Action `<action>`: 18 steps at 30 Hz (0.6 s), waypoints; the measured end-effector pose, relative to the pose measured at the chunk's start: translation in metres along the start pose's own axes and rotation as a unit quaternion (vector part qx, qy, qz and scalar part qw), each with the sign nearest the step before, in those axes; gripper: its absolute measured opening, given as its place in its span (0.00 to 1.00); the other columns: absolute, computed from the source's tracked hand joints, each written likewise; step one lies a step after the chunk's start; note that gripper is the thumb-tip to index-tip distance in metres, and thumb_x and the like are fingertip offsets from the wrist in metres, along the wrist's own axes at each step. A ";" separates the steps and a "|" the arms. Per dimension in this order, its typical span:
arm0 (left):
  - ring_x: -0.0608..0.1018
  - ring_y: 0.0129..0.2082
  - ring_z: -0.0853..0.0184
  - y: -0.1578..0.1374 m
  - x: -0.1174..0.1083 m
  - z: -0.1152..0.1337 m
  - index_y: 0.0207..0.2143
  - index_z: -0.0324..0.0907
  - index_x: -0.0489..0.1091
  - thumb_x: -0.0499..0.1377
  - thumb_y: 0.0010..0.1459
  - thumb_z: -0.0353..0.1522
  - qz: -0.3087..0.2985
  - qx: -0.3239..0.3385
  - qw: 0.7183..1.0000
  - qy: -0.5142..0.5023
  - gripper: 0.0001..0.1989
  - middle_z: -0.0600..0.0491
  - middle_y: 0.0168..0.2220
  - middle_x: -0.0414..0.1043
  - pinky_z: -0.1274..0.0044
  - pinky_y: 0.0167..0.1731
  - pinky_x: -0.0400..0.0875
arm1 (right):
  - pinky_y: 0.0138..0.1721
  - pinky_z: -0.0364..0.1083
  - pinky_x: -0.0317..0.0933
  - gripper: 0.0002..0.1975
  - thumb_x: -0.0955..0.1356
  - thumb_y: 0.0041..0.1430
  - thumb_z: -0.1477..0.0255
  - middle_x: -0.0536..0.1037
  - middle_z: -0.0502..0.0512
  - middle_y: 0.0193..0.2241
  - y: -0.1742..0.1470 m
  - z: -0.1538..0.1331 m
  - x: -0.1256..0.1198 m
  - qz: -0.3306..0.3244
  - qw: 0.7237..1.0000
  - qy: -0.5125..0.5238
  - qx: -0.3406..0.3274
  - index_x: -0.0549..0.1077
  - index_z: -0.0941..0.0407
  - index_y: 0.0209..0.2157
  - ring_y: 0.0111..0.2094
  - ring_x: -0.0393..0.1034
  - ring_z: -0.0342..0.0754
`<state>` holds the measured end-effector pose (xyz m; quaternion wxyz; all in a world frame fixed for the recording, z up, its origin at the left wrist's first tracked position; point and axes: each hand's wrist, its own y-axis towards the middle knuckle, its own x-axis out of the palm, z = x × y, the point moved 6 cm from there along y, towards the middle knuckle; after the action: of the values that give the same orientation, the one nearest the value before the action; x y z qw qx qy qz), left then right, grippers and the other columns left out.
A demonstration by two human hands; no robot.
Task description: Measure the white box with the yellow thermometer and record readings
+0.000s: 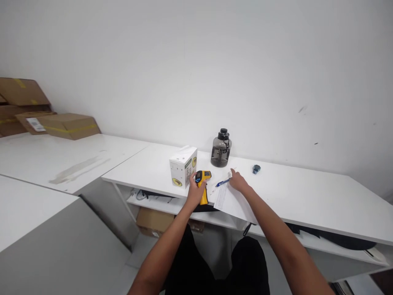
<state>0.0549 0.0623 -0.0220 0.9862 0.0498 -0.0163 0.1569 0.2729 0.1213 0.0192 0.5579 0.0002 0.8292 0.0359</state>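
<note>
Currently left hand (195, 191) is clamped around the grip of a yellow-and-black infrared thermometer (203, 183), gun-shaped, held upright at the front edge of the white worktop (307, 192), its head pointing right. Right hand (238, 181) lies flat, fingers loosely spread, on a sheet of paper (225, 200) that overhangs the worktop's front edge; nothing gripped. Blue pen (222, 182) lies on the paper just left of the right hand, between the two hands, close to the fingertips; contact can't be confirmed. White product box (183, 166) with a yellow-green print stands upright just left of the thermometer, near the left hand. Dark translucent water bottle (221, 148) with a black cap stands behind, near the wall. Small blue object (256, 169) sits to the right of the bottle, well clear of both hands; too small to identify. Lower shelf under the worktop carries cables and dark items. Cardboard boxes (61, 125) are stacked on a second worktop far left. Person's dark-clad legs show at the bottom of the view.
</note>
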 end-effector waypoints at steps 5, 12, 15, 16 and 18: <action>0.76 0.49 0.61 -0.031 -0.003 0.027 0.65 0.44 0.46 0.59 0.57 0.44 0.008 0.035 0.997 -0.075 0.39 0.41 0.54 0.69 0.68 0.49 0.71 | 0.50 0.51 0.63 0.37 0.68 0.59 0.71 0.71 0.63 0.53 -0.074 -0.050 -0.002 -0.214 0.921 0.303 -0.121 0.51 0.56 0.67 0.48 0.71 0.53; 0.54 0.68 0.57 -0.116 0.002 0.076 0.62 0.50 0.62 0.47 0.62 0.51 -0.185 0.128 0.974 0.024 0.30 0.47 0.65 0.57 0.63 0.65 0.51 | 0.48 0.51 0.64 0.40 0.76 0.47 0.69 0.75 0.53 0.44 -0.152 -0.078 0.010 -0.153 0.779 0.595 -0.126 0.60 0.49 0.61 0.44 0.71 0.50; 0.45 0.70 0.52 -0.106 -0.019 0.082 0.59 0.52 0.65 0.54 0.58 0.51 -0.105 0.183 0.967 0.140 0.29 0.48 0.67 0.51 0.56 0.66 0.40 | 0.41 0.51 0.66 0.23 0.75 0.48 0.63 0.74 0.50 0.31 -0.161 -0.056 0.018 -0.095 0.745 0.659 -0.043 0.71 0.53 0.45 0.33 0.71 0.49; 0.42 0.70 0.49 -0.093 -0.031 0.083 0.60 0.50 0.63 0.58 0.56 0.50 -0.024 0.194 0.963 0.184 0.32 0.47 0.68 0.48 0.53 0.65 0.37 | 0.40 0.51 0.66 0.21 0.75 0.48 0.61 0.74 0.50 0.29 -0.164 -0.048 0.020 -0.075 0.736 0.673 -0.020 0.72 0.54 0.42 0.30 0.70 0.48; 0.40 0.69 0.45 -0.059 -0.057 0.078 0.66 0.44 0.50 0.64 0.50 0.48 0.157 0.187 0.938 0.245 0.45 0.40 0.69 0.42 0.50 0.64 0.37 | 0.39 0.51 0.66 0.21 0.76 0.47 0.61 0.74 0.52 0.33 -0.171 -0.032 0.023 -0.035 0.727 0.686 0.003 0.71 0.53 0.41 0.29 0.70 0.47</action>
<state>0.0183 -0.0194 0.0475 0.8956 0.1900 0.2475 0.3170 0.2415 -0.0507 0.0000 -0.1623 -0.0522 0.9854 0.0040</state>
